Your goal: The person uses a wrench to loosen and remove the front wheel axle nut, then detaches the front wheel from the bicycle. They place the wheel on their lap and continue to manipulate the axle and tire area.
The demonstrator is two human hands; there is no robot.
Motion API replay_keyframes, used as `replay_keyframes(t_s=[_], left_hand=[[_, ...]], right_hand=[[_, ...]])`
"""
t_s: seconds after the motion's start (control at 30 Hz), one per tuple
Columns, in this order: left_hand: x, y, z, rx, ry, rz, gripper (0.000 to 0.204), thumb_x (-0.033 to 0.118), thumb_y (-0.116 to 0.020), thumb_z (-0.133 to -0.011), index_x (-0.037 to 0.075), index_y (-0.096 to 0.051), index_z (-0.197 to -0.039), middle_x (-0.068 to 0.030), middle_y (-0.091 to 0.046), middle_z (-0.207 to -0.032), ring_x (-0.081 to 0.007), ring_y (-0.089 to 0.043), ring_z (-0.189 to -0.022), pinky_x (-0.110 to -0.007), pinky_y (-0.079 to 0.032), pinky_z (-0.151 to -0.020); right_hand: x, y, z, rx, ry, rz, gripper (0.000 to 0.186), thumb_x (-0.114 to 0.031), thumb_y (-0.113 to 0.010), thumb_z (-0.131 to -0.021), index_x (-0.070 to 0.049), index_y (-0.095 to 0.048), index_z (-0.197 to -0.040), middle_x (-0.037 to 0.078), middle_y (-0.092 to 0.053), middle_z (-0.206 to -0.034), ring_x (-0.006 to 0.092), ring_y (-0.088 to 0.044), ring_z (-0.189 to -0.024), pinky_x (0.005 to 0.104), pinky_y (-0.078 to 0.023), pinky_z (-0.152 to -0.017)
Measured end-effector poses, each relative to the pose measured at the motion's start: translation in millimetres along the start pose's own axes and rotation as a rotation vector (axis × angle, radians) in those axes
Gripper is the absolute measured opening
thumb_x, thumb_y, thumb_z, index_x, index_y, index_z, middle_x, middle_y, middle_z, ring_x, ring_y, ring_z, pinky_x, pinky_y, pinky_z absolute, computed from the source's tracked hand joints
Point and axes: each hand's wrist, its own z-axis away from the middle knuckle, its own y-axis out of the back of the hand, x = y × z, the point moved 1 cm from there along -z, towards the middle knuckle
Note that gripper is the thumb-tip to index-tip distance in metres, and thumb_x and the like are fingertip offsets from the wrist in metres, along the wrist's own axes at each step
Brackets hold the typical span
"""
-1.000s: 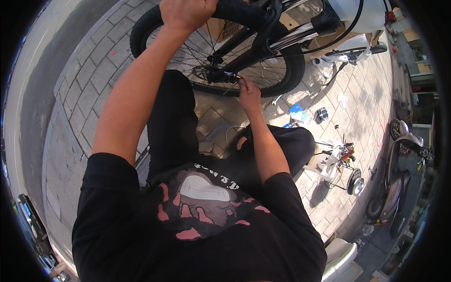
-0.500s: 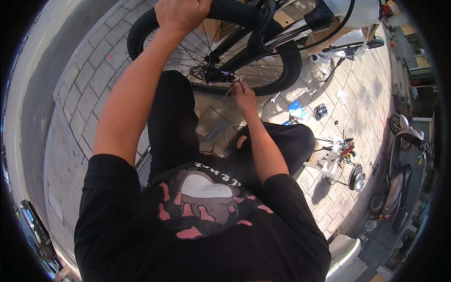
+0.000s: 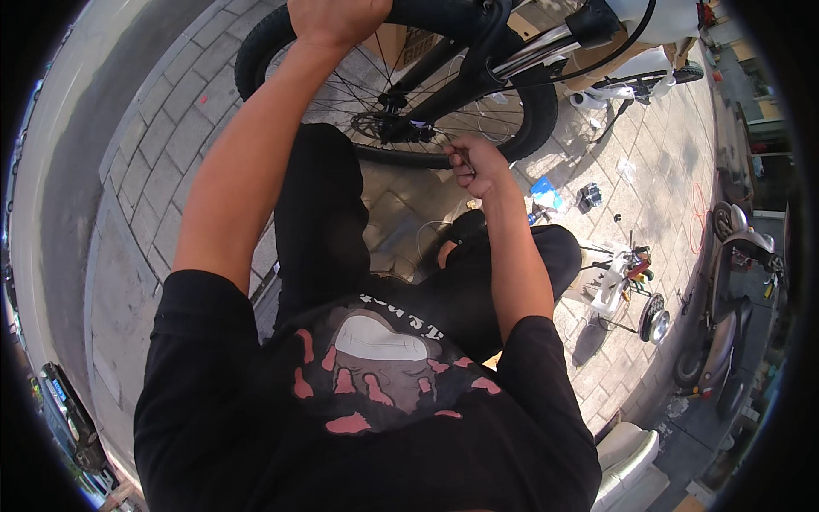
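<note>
My left hand (image 3: 341,19) is closed over the top of the black bicycle tire (image 3: 536,119). My right hand (image 3: 475,169) is curled around a thin metal tool (image 3: 466,160), just below and right of the brake caliper (image 3: 418,132) at the lower end of the black front fork (image 3: 462,85). A brake disc (image 3: 367,126) sits by the wheel hub, beside the caliper. My legs in black trousers are bent beneath the wheel.
Around me on the paving lie a blue packet (image 3: 543,192), a dark component (image 3: 589,198) and a white holder of tools (image 3: 610,282). A scooter (image 3: 725,324) stands at the right. Cardboard and another bicycle (image 3: 648,81) are behind the fork; a kerb runs along the left.
My right hand has moved right and slightly down from the caliper, its wrist bent further with the tool. My left hand stays on the tire.
</note>
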Motion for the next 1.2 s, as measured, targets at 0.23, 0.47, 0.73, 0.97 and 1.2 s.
replay_keyframes(t_s=[0.23,0.47,0.73,0.97,1.2], left_hand=[[3.3,7.4,-2.0,-0.014,0.016,0.023,0.045,0.032,-0.054,-0.097,0.006,-0.067,-0.062,-0.0208,-0.068,-0.066,-0.0419,-0.067,-0.061,-0.054,-0.054,-0.062],[4.5,7.3,-2.5,-0.057,0.056,0.015,0.045,0.033,-0.054,-0.097,0.006,-0.068,-0.064,-0.0212,-0.068,-0.067,-0.0422,-0.067,-0.063,-0.055,-0.054,-0.065],[2.2,5.4,-2.0,-0.041,0.025,0.007,0.045,0.033,-0.054,-0.097,0.006,-0.068,-0.064,-0.0206,-0.068,-0.068,-0.0418,-0.067,-0.063,-0.054,-0.054,-0.064],[1.1,4.9,-1.9,-0.038,0.040,0.019,0.044,0.034,-0.054,-0.097,0.006,-0.068,-0.065,-0.0209,-0.068,-0.068,-0.0427,-0.067,-0.063,-0.055,-0.054,-0.064],[4.0,6.7,-2.0,-0.023,0.053,-0.006,0.043,0.033,-0.055,-0.096,0.007,-0.067,-0.065,-0.0205,-0.067,-0.066,-0.0434,-0.066,-0.062,-0.056,-0.054,-0.064]], right_hand=[[12.6,1.4,-24.6,-0.037,0.062,-0.007,0.023,-0.030,-0.059,-0.093,-0.012,-0.065,-0.081,-0.007,-0.047,-0.059,0.0066,-0.033,-0.046,0.0259,-0.024,-0.045],[35.9,5.7,-19.8,0.101,0.409,0.212,0.022,-0.020,-0.057,-0.103,-0.003,-0.069,-0.096,0.003,-0.058,-0.066,0.0121,-0.054,-0.050,0.0268,-0.038,-0.043],[73.4,-1.2,-55.8,0.409,0.880,0.735,0.027,-0.027,-0.058,-0.103,-0.003,-0.068,-0.099,0.010,-0.069,-0.076,0.0218,-0.069,-0.068,0.0373,-0.053,-0.067],[69.2,-5.1,-58.0,0.448,0.972,0.805,0.024,-0.025,-0.055,-0.102,-0.005,-0.067,-0.102,0.020,-0.069,-0.093,0.0408,-0.066,-0.091,0.0479,-0.051,-0.079],[65.5,-11.5,-55.2,0.495,1.083,0.810,0.020,-0.023,-0.055,-0.101,-0.004,-0.063,-0.100,0.024,-0.067,-0.095,0.0464,-0.064,-0.093,0.0517,-0.050,-0.077]])
